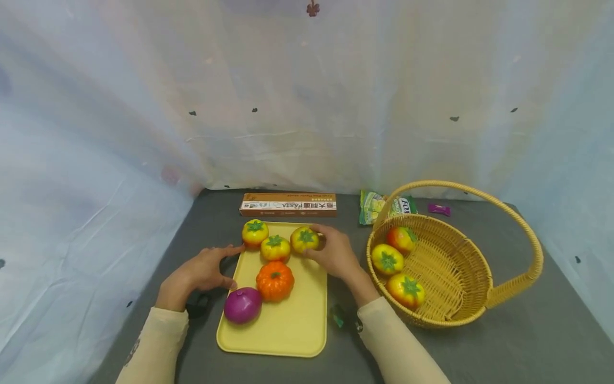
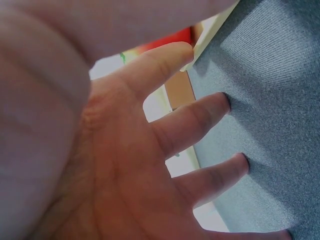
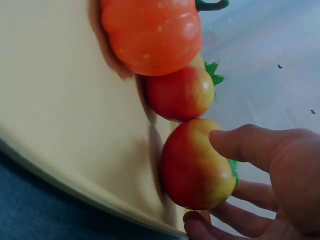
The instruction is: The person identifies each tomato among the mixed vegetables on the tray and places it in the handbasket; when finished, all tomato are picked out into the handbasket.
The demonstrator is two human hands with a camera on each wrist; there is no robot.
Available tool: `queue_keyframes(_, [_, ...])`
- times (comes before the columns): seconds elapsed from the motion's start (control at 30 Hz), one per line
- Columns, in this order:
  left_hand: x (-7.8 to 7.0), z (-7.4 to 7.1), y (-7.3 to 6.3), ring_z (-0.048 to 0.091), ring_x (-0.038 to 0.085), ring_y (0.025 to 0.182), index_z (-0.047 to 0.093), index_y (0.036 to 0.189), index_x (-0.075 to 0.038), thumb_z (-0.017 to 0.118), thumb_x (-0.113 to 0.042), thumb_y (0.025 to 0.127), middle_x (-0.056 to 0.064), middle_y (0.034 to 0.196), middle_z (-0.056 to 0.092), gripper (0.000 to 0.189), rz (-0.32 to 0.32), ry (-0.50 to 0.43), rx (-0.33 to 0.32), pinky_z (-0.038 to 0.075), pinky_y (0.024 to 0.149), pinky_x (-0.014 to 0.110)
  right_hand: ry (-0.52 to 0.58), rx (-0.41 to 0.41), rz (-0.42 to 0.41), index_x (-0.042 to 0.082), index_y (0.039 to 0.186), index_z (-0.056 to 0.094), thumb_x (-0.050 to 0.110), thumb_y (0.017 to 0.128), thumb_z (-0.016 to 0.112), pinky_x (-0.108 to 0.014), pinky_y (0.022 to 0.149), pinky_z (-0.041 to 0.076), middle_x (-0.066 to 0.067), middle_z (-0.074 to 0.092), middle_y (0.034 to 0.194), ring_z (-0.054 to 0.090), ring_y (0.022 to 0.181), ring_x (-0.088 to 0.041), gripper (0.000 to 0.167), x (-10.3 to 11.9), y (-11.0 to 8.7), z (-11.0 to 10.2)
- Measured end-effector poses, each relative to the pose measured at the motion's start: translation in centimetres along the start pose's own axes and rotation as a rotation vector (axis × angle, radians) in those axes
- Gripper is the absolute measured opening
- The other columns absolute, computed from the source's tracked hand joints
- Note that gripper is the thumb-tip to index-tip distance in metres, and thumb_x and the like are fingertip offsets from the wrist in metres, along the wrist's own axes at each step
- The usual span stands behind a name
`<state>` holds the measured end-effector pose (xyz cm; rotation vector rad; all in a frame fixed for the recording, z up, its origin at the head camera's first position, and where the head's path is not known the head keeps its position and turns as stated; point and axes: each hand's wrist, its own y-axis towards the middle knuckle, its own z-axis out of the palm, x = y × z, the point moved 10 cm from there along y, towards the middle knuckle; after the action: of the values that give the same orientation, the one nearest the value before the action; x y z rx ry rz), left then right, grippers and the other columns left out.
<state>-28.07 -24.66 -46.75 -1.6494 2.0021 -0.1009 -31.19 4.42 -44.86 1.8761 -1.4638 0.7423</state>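
My right hand (image 1: 336, 255) holds a yellow-red toy persimmon (image 1: 304, 240) by thumb and fingers at the far right of the yellow tray (image 1: 292, 336). In the right wrist view, this persimmon (image 3: 197, 165) sits low at the tray surface beside another. My left hand (image 1: 203, 269) spreads along the tray's left edge; in the left wrist view its outstretched fingers (image 2: 190, 122) reach down to the grey tabletop. Its thumb is close to a purple toy onion (image 1: 243, 305). Two more persimmons, one in the corner (image 1: 255, 233) and one in the middle (image 1: 275, 249), stand behind an orange pumpkin (image 1: 275, 281).
A wicker basket (image 1: 472, 277) with a tall handle stands to the right, several persimmons (image 1: 387, 260) inside it. Behind the tray lies a pasta box (image 1: 289, 205). A green snack bag (image 1: 371, 207) and a small purple packet (image 1: 439, 209) lie along the back.
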Motion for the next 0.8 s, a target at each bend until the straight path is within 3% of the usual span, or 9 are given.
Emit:
queue_keyframes(0.17, [0.0, 0.2, 0.1, 0.035, 0.063, 0.153, 0.05, 0.167, -0.022, 0.096, -0.038, 0.083, 0.028, 0.173, 0.039, 0.097, 0.015, 0.001, -0.005, 0.033, 0.119, 0.082, -0.018, 0.003, 0.011, 0.01, 0.146, 0.07, 0.022, 0.09, 0.092, -0.054, 0.116, 0.053, -0.013, 0.074, 0.143, 0.066, 0.135, -0.038, 0.062, -0.1, -0.1, 0.3])
queue_keyframes(0.43, [0.2, 0.3, 0.1, 0.035, 0.061, 0.154, 0.05, 0.167, -0.023, 0.097, -0.039, 0.082, 0.028, 0.173, 0.039, 0.098, 0.005, -0.001, -0.001, 0.033, 0.119, 0.082, 0.089, -0.006, 0.048, 0.013, 0.145, 0.071, 0.026, 0.089, 0.093, -0.045, 0.098, 0.065, -0.014, 0.07, 0.142, 0.078, 0.114, -0.031, 0.061, 1.0, -1.0, -1.3])
queue_keyframes(0.63, [0.2, 0.1, 0.1, 0.036, 0.061, 0.153, 0.05, 0.167, -0.023, 0.096, -0.039, 0.083, 0.028, 0.173, 0.039, 0.097, 0.007, 0.002, 0.001, 0.034, 0.119, 0.082, 0.166, 0.046, -0.033, 0.016, 0.147, 0.07, 0.029, 0.091, 0.092, -0.049, 0.102, 0.064, -0.01, 0.07, 0.146, 0.078, 0.118, -0.032, 0.062, 3.1, -3.4, -4.8])
queue_keyframes(0.8, [0.1, 0.0, 0.1, 0.037, 0.062, 0.153, 0.05, 0.167, -0.022, 0.096, -0.039, 0.083, 0.028, 0.173, 0.038, 0.097, 0.014, 0.008, -0.002, 0.034, 0.119, 0.081, 0.217, 0.091, -0.065, 0.014, 0.147, 0.068, 0.024, 0.094, 0.09, -0.049, 0.106, 0.062, -0.011, 0.07, 0.144, 0.074, 0.127, -0.033, 0.059, 2.2, -6.7, -9.0])
